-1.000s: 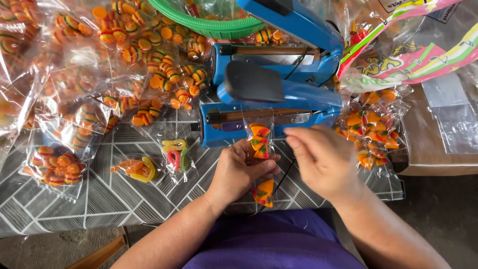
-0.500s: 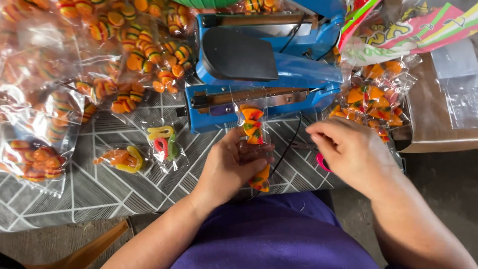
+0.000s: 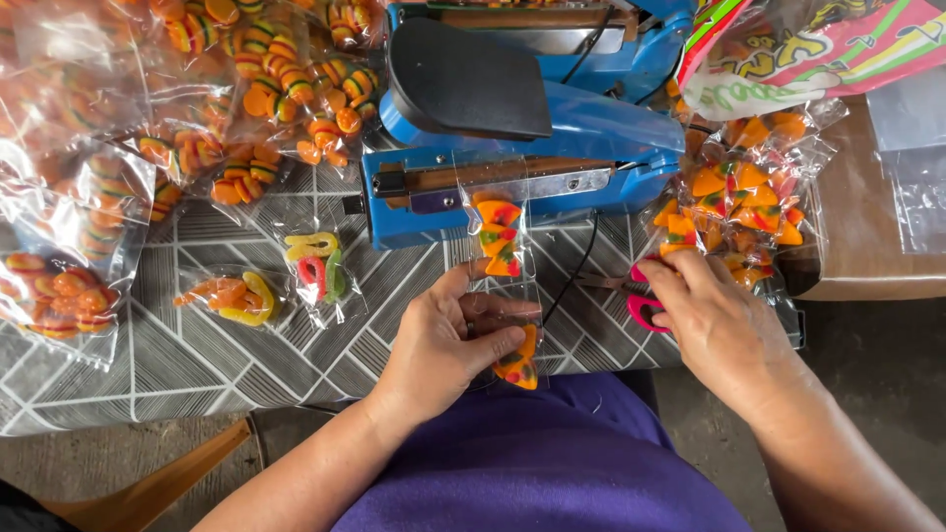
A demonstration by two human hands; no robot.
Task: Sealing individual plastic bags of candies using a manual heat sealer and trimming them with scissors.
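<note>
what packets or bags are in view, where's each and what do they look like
Narrow clear strip bag of orange wedge candies: centre, held by the left hand.
Big printed pink-green bag: top right.
Clear bags of orange striped candies: upper left.
Small clear packet of candy rings: left of centre.

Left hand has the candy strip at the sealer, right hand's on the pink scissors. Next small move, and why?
Probably close the right hand around the pink scissors and lift them: it rests on the handles. The left hand holds the clear candy strip, its top end lying across the blue sealer bar.
</note>
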